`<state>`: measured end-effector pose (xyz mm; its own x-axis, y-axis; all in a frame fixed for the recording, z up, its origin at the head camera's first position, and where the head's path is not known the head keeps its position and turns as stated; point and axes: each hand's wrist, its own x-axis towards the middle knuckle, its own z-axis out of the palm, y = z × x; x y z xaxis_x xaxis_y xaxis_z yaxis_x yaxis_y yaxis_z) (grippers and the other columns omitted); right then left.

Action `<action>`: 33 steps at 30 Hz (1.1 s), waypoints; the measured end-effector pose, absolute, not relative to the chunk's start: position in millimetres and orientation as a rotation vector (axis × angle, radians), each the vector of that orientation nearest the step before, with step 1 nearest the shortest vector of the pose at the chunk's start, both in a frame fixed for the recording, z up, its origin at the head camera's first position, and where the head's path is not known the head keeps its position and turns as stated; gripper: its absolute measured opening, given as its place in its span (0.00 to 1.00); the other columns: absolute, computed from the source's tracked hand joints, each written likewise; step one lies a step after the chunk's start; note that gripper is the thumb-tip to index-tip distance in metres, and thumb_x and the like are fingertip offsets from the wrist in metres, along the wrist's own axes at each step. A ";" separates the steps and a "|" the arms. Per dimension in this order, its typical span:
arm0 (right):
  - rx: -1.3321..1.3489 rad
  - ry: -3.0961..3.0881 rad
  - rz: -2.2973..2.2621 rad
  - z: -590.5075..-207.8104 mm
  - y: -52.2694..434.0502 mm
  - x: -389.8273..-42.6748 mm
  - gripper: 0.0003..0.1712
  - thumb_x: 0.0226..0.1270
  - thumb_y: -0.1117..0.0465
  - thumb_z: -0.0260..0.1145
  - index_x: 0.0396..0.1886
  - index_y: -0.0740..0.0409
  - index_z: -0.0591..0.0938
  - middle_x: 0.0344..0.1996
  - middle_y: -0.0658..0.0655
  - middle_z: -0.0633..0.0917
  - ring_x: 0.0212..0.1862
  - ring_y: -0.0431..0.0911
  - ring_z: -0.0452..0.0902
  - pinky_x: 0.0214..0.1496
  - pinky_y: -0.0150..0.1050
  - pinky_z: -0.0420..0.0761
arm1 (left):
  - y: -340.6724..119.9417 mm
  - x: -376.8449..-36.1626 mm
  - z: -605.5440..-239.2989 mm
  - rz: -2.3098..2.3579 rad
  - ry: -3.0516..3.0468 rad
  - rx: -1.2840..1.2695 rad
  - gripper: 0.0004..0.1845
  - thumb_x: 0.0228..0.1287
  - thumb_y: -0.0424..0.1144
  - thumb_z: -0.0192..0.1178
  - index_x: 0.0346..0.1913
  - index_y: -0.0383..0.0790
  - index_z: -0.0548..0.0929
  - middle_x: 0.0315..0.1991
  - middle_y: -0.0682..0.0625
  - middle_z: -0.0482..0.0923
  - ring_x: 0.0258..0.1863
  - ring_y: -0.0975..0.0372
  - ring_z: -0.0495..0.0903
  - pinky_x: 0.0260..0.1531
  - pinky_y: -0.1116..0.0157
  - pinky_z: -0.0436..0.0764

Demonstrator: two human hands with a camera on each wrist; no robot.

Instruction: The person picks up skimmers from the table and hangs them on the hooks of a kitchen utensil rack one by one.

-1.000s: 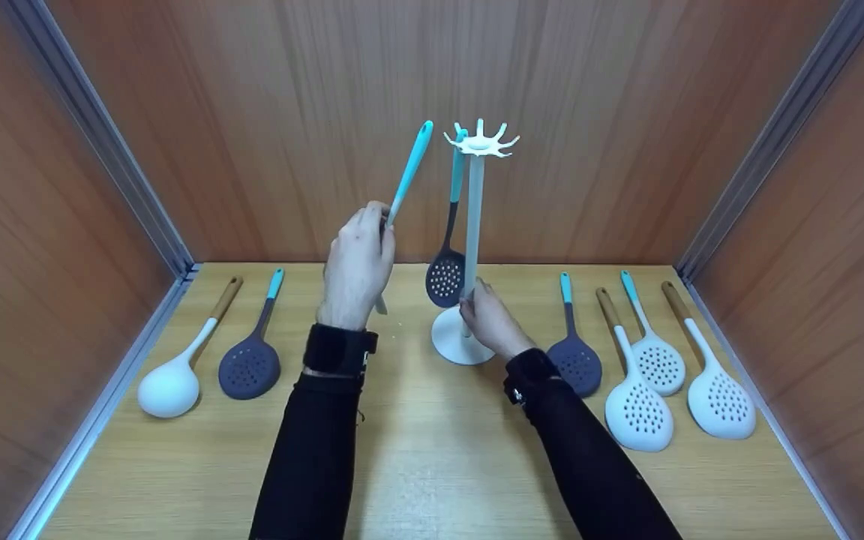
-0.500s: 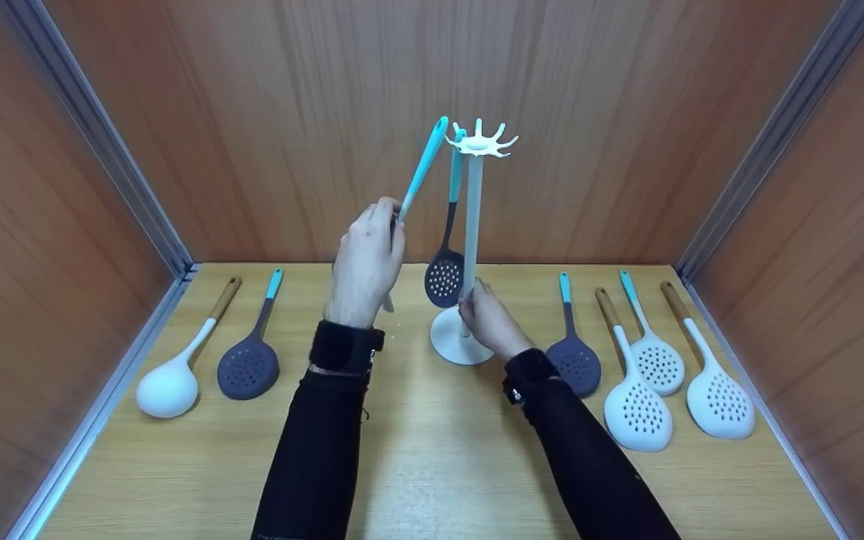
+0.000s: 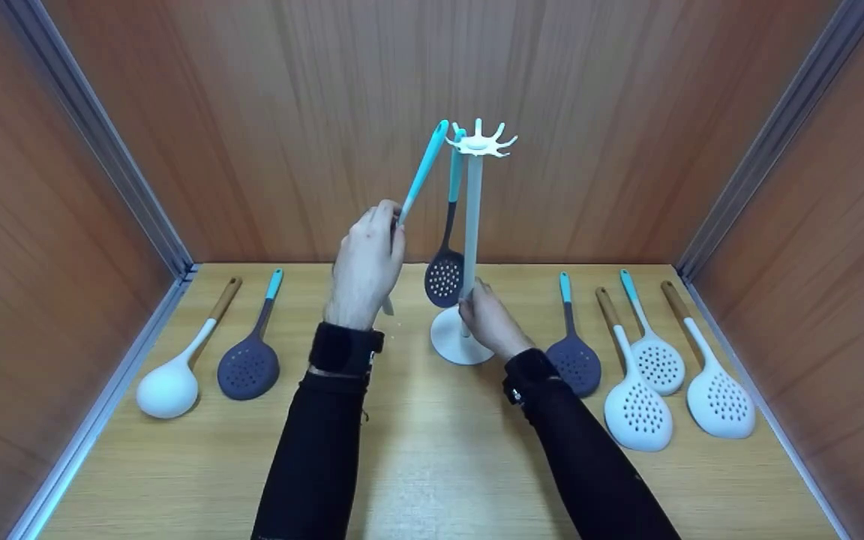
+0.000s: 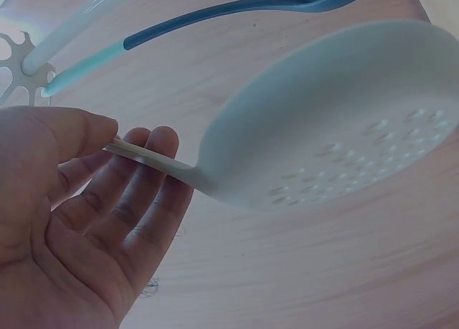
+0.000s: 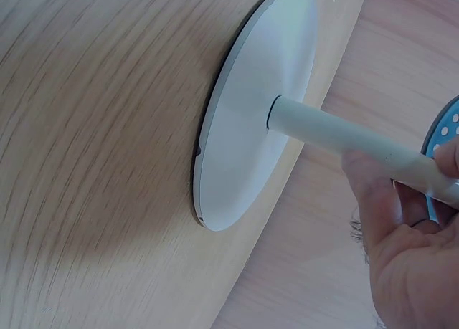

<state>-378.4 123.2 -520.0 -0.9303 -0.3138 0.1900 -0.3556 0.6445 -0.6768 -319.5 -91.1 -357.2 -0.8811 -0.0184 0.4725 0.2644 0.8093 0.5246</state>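
Since a second ago the left hand (image 3: 363,266) has carried the white skimmer (image 4: 337,121) rightward in the head view, so the turquoise tip of its handle, once well left of the stand's top, now lies just beside the hook crown (image 3: 479,141); over the last half second almost nothing has shifted. The skimmer sits a little left of the frame's centre, its long axis running steeply from lower left to upper right, handle end up and leaning toward the crown, perforated bowl pointing down behind the hand. In the left wrist view the thumb and fingers pinch the thin neck just above the bowl, the remaining fingers loosely curved beneath it.

The right hand (image 3: 486,319) grips the lower part of the white stand's pole (image 5: 337,134), fingers curled round it just above the round base (image 5: 251,121), which sits flat on the wooden table (image 3: 432,450). A dark skimmer (image 3: 445,277) with a turquoise handle hangs from the crown, bowl down, just left of the pole.

At lower left lie a white ladle (image 3: 169,386) and a dark skimmer (image 3: 249,366). At right lie another dark skimmer (image 3: 574,360) and three white skimmers (image 3: 638,412), handles pointing away toward the back wall.
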 end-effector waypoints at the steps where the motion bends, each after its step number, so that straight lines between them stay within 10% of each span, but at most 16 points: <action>1: 0.571 -2.795 1.171 -520.0 123.4 -378.2 0.25 0.91 0.69 0.60 0.81 0.72 0.74 0.68 0.74 0.86 0.74 0.68 0.85 0.81 0.64 0.87 | -91.1 -319.4 -357.3 -0.828 -2.530 -0.184 0.16 0.93 0.34 0.58 0.73 0.32 0.83 0.57 0.37 0.91 0.48 0.48 0.93 0.49 0.52 0.98; 33: 0.572 -2.802 1.203 -519.0 123.8 -377.2 0.27 0.93 0.69 0.59 0.84 0.70 0.72 0.71 0.74 0.85 0.77 0.67 0.84 0.82 0.63 0.87 | -91.7 -318.3 -366.0 -0.814 -2.540 -0.226 0.15 0.94 0.35 0.57 0.70 0.35 0.85 0.54 0.39 0.91 0.48 0.48 0.91 0.47 0.50 0.95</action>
<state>-377.2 123.8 -519.0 -0.9313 -0.3177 0.1782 -0.3479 0.6314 -0.6930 -318.3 -91.7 -366.0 -0.8807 0.0154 0.4735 0.2879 0.8112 0.5089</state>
